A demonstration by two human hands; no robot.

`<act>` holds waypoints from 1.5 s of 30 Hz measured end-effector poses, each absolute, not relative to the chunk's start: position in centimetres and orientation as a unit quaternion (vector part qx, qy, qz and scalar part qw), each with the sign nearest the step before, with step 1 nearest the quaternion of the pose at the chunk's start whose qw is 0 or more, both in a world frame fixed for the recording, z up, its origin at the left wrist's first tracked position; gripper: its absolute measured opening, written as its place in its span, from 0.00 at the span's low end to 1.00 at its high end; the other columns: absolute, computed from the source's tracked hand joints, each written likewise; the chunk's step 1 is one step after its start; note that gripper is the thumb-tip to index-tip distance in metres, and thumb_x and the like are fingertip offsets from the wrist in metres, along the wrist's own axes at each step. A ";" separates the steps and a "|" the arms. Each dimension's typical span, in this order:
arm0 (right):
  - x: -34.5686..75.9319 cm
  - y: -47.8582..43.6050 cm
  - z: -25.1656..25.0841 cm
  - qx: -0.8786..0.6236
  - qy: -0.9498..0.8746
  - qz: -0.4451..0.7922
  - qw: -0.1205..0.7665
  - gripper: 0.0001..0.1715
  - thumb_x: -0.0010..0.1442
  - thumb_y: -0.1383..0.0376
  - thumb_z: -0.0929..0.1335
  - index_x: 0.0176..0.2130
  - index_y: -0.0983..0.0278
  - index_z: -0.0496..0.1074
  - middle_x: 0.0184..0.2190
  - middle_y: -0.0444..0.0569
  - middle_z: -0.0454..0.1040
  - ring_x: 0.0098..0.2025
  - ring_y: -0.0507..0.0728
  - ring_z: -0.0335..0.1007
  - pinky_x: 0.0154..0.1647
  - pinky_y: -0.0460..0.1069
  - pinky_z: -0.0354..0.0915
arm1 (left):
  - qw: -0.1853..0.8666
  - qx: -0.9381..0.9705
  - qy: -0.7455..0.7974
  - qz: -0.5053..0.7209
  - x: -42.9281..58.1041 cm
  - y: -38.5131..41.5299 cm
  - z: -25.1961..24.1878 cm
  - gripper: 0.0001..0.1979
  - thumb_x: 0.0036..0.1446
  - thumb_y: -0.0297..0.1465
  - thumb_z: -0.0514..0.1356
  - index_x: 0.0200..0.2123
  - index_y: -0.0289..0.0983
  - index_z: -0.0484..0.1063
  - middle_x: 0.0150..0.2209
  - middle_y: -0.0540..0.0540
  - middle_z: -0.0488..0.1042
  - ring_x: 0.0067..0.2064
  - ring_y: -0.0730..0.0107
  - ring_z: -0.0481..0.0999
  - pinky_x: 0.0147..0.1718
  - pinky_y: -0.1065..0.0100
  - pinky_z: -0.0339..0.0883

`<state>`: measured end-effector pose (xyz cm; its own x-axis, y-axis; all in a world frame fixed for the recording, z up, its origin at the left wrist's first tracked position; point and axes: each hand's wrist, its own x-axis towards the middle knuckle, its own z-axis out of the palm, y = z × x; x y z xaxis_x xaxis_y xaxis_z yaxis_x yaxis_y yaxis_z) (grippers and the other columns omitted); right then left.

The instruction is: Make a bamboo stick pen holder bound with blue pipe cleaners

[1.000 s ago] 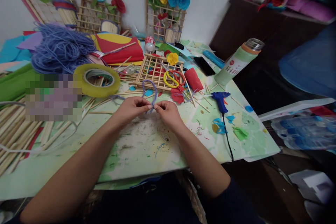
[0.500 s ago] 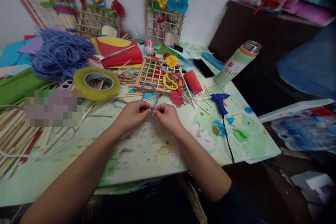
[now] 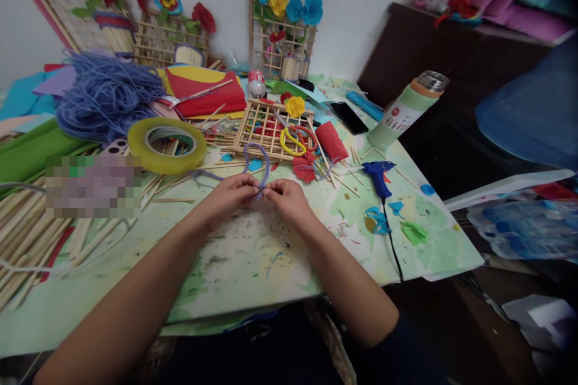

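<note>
"Over the table, between the hands, what's that?"
"Purple cord, thin and bumpy like a braid, bent into a rounded loop towards the stick lattice."
"And the grip?"
"Left hand and right hand are nearly closed, fingertips almost meeting, both pinching the cord at the loop's base."

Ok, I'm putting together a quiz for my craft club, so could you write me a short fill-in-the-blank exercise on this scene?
1. The yarn loop is pinched by the right hand and the ____.
2. The roll of tape is ____.
3. The ____ with one yellow handle lie on the stick grid.
4. The glue gun is ____.

Missing words: left hand; yellow; scissors; blue.
</note>
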<state>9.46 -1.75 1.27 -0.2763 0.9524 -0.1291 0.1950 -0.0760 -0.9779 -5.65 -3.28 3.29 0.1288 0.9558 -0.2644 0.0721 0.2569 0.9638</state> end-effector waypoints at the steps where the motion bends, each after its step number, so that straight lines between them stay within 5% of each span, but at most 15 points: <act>1: 9.5 -1.7 1.3 -0.489 -0.582 0.548 0.348 0.06 0.50 0.67 0.66 0.23 0.65 0.66 0.20 0.40 0.64 0.22 0.48 0.55 0.26 0.45 0.53 | 0.597 0.460 0.537 0.380 -5.7 -3.3 3.3 0.11 0.40 0.34 0.62 0.29 0.36 0.67 0.23 0.53 0.67 0.26 0.74 0.65 0.27 0.71 0.57; 8: 9.8 -1.8 1.5 -0.465 -0.545 0.597 0.361 0.07 0.50 0.65 0.67 0.23 0.65 0.66 0.18 0.39 0.61 0.21 0.47 0.51 0.25 0.45 0.50 | 0.611 0.455 0.532 0.369 -6.1 -3.4 3.2 0.15 0.40 0.34 0.66 0.32 0.35 0.70 0.24 0.52 0.69 0.25 0.76 0.66 0.25 0.73 0.57; 18: 9.9 -2.1 1.9 -0.425 -0.491 0.672 0.355 0.08 0.48 0.65 0.69 0.23 0.65 0.67 0.16 0.38 0.59 0.19 0.46 0.49 0.23 0.45 0.45 | 0.487 0.567 0.558 0.361 -6.3 -3.0 2.7 0.12 0.41 0.37 0.63 0.29 0.35 0.72 0.26 0.49 0.72 0.29 0.70 0.69 0.31 0.68 0.62; 30: 10.0 -2.1 1.9 -0.398 -0.457 0.697 0.383 0.10 0.49 0.63 0.69 0.22 0.65 0.65 0.16 0.39 0.58 0.19 0.47 0.50 0.24 0.46 0.46 | 0.369 0.727 0.549 0.183 -6.5 -2.9 3.0 0.09 0.46 0.36 0.56 0.27 0.36 0.70 0.24 0.50 0.68 0.27 0.68 0.65 0.27 0.68 0.58; 36: 10.0 -2.0 1.8 -0.417 -0.470 0.677 0.382 0.12 0.49 0.61 0.69 0.22 0.63 0.64 0.16 0.38 0.58 0.19 0.47 0.50 0.22 0.46 0.46 | 0.437 0.652 0.538 0.306 -8.1 -2.7 3.8 0.17 0.43 0.33 0.61 0.40 0.37 0.74 0.37 0.45 0.75 0.36 0.64 0.72 0.36 0.65 0.64; 45: 9.9 -2.2 1.9 -0.425 -0.486 0.667 0.372 0.12 0.50 0.62 0.68 0.22 0.64 0.64 0.15 0.37 0.57 0.18 0.47 0.48 0.22 0.46 0.43 | 0.421 0.614 0.552 0.377 -6.7 -3.4 4.0 0.17 0.47 0.41 0.64 0.37 0.35 0.78 0.34 0.43 0.78 0.35 0.64 0.74 0.36 0.65 0.66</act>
<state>9.88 -2.18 1.94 -0.3623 0.9091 -0.2055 -0.0831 -0.2511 -0.9644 -6.68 -3.43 3.98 0.1073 0.9942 -0.0020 0.3597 -0.0369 0.9323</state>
